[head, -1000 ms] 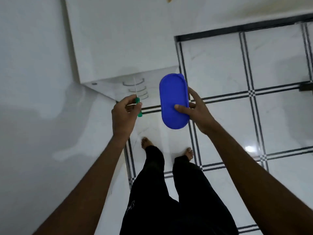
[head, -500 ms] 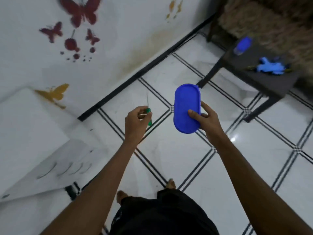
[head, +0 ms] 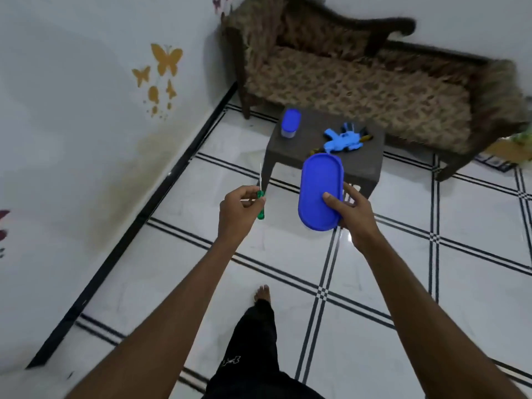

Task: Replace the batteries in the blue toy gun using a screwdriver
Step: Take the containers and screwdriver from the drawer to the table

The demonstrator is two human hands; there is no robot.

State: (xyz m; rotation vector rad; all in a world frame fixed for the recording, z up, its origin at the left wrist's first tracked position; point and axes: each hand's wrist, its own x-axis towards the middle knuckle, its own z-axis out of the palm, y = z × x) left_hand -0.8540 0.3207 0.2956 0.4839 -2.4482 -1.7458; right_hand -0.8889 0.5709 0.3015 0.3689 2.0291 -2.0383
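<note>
Blue oval lid (head: 321, 194) is up in the right hand (head: 355, 214), thumb pressed on its top face, fingers curled behind the right edge, long axis running away from the person. Only the flat top shows, so whether a box sits under it cannot be told.

Left hand (head: 237, 214) pinches a screwdriver (head: 260, 201): green translucent handle between thumb and fingers, thin metal shaft pointing up and away. The two hands are held apart at about the same height, not touching each other.

Blue toy gun (head: 342, 141) lies on the small dark counter (head: 362, 165) ahead, right of centre, lying flat. Dark and yellowish bits sit against it; too blurred to identify. A small jar with a blue cap (head: 290, 123) stands upright near the counter's back left corner, well apart from the gun. The lid in the right hand overlaps the counter's front edge in view.

Behind the counter, a patterned brown sofa (head: 359, 79) with a dark wood frame against the wall. Floor (head: 403, 283) is white glossy tile with black double lines. The white wall on the left carries yellow butterfly stickers (head: 162, 70) and has a black skirting strip along its base. Person stands barefoot, one foot (head: 262, 293) visible, black trousers (head: 256, 349) below.
</note>
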